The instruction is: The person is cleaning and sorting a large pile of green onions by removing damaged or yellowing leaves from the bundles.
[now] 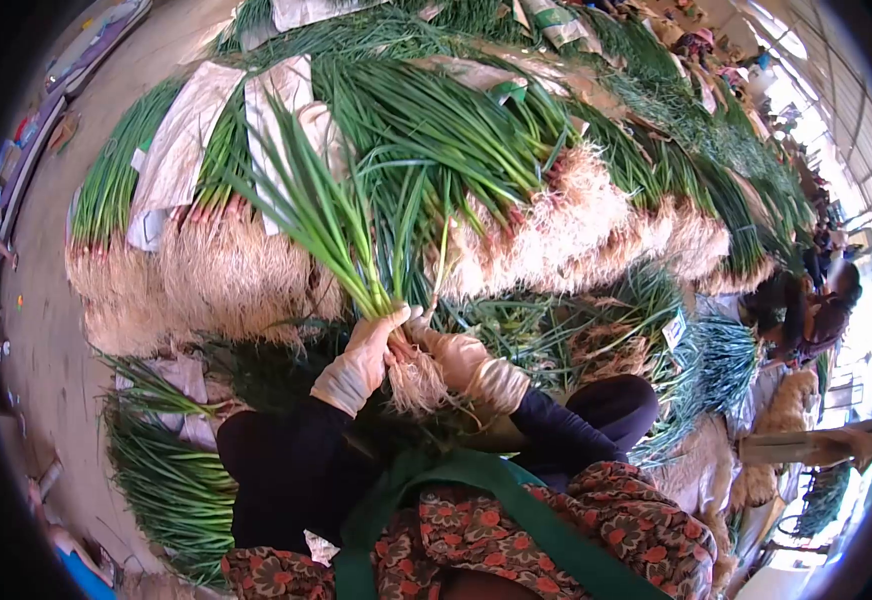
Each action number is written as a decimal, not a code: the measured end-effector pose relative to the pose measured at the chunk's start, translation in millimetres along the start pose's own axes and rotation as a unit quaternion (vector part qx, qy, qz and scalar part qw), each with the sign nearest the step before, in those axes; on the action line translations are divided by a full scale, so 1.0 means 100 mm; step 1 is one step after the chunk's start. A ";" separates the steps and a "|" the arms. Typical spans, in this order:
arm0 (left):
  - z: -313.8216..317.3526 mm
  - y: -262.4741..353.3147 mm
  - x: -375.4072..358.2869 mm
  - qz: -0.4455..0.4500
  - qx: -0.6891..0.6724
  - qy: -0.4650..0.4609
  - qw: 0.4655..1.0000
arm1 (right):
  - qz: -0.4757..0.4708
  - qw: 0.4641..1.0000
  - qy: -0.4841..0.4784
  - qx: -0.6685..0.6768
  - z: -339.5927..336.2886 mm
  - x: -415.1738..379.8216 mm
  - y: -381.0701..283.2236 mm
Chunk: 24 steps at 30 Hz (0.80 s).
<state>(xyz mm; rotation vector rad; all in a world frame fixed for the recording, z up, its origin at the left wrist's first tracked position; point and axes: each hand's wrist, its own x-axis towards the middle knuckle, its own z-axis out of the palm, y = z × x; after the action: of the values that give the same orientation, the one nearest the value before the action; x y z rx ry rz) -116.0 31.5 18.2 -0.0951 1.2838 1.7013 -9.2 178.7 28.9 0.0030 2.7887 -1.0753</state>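
Both my hands wear pale gloves and meet over my lap at the middle of the head view. My left hand (361,355) is closed around a bunch of green onions (361,250) just above its roots. The leaves fan up and to the left, and the pale stringy roots hang below my fingers. My right hand (463,365) is closed beside the bunch, its fingertips at a thin yellowish onion stalk (443,262) that stands up apart from the others. Its grip on that stalk is partly hidden.
A long heap of green onions (436,120) lies ahead, roots (566,225) toward me. Pale cloths (188,140) cover parts of it. More onions (171,490) lie at my left, and loose leaves (526,335) in front. Another person (831,305) sits at the right.
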 end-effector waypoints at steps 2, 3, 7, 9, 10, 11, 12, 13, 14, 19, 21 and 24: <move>0.10 -0.07 -0.04 0.027 -0.062 0.040 0.997 | -0.140 0.984 -0.089 0.058 0.06 0.01 0.50; 0.15 -0.10 -0.05 0.056 -0.095 0.040 0.993 | -0.071 0.971 -0.128 0.191 -0.01 0.06 0.43; 0.11 -0.11 -0.07 0.012 -0.090 0.017 0.996 | 0.108 0.770 -0.102 0.621 -0.15 0.25 0.05; 0.12 -0.21 -0.04 0.017 -0.148 0.038 0.988 | 0.125 0.754 -0.024 0.644 -0.18 0.45 -0.12; 0.11 -0.22 -0.05 0.025 -0.177 0.031 0.983 | 0.135 0.753 0.022 0.644 -0.16 0.53 -0.17; 0.12 -0.20 -0.09 0.033 -0.206 0.024 0.978 | 0.146 0.656 0.090 0.735 0.13 0.75 0.04; 0.11 -0.19 -0.11 0.040 -0.234 0.017 0.971 | 0.215 0.480 0.170 0.833 0.20 0.93 0.02; 0.10 -0.17 -0.11 0.031 -0.233 0.023 0.972 | 0.144 0.431 0.083 0.887 0.34 0.93 0.22; 0.06 -0.19 -0.10 0.019 -0.232 -0.042 0.972 | 0.073 0.374 -0.003 0.924 0.32 0.85 0.20; -0.07 -0.20 -0.09 -0.038 -0.220 -0.126 0.967 | 0.266 0.670 0.022 0.693 -0.10 0.73 -0.29; -0.06 -0.15 -0.11 -0.005 -0.286 -0.190 0.939 | 0.096 0.818 0.003 0.567 -0.08 0.56 -0.34; -0.06 0.25 -0.35 0.051 -0.428 -0.362 0.827 | -0.195 0.978 0.001 -0.070 0.37 0.47 0.63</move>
<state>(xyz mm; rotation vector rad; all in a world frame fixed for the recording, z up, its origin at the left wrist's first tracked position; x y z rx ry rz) -118.0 4.7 52.8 0.0960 -0.0856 2.0016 -47.1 198.2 -47.1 -0.5820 2.9311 -0.9436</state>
